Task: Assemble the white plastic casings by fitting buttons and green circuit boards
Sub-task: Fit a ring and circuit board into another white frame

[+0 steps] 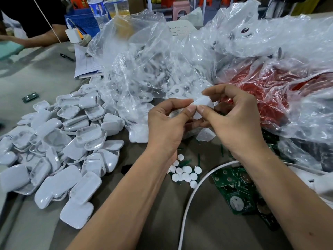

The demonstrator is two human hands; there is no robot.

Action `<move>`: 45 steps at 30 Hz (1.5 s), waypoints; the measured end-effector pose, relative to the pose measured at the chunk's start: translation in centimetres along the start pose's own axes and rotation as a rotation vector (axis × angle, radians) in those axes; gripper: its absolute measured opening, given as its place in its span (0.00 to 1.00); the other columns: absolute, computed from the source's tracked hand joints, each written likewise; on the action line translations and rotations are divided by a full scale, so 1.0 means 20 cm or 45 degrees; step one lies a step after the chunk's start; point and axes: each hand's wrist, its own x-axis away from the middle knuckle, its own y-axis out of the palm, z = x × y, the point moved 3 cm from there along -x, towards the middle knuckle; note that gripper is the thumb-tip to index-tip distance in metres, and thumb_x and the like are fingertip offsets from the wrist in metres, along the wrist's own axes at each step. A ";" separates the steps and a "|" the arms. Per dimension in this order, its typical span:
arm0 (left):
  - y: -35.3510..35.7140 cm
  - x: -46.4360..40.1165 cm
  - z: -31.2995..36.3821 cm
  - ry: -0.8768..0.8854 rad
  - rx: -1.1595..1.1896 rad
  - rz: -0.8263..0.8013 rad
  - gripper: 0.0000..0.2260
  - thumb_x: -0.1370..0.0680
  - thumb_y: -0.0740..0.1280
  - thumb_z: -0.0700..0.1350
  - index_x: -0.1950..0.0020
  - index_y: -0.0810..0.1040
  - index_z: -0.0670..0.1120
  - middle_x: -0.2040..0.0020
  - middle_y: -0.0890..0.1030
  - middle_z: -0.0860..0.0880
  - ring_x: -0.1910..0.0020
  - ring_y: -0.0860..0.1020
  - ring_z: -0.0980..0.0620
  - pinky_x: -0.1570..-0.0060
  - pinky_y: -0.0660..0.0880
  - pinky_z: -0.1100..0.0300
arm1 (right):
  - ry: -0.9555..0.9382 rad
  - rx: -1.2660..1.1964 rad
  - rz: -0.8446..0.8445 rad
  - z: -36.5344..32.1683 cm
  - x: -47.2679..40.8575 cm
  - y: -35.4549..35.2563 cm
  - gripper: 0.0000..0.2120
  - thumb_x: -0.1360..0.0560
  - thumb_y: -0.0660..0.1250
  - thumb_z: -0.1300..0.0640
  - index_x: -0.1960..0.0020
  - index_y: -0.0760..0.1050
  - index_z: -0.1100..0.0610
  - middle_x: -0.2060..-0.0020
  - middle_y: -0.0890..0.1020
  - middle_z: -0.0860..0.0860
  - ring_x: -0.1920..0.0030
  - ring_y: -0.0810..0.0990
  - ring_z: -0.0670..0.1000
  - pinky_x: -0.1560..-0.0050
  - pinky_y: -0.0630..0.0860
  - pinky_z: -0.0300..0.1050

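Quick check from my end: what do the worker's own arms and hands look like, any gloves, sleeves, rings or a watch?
Both are bare. The left hand and right hand wear no gloves, and no rings show on the visible fingers. Both forearms are uncovered to the frame's bottom edge: no sleeve, watch or wristband in view. Fingernails are short and unpainted.

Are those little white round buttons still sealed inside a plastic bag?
No, the white round buttons lie loose on the bare table, below the hands and outside the clear plastic bags.
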 end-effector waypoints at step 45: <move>0.02 -0.04 -0.02 -0.071 0.382 -0.135 0.03 0.19 0.67 0.34 0.49 0.79 0.39 0.49 0.83 0.39 0.53 0.84 0.45 0.54 0.83 0.58 | -0.109 -0.131 0.137 -0.04 0.01 -0.02 0.10 0.29 0.82 0.57 0.49 0.86 0.53 0.58 0.87 0.49 0.57 0.87 0.52 0.55 0.85 0.56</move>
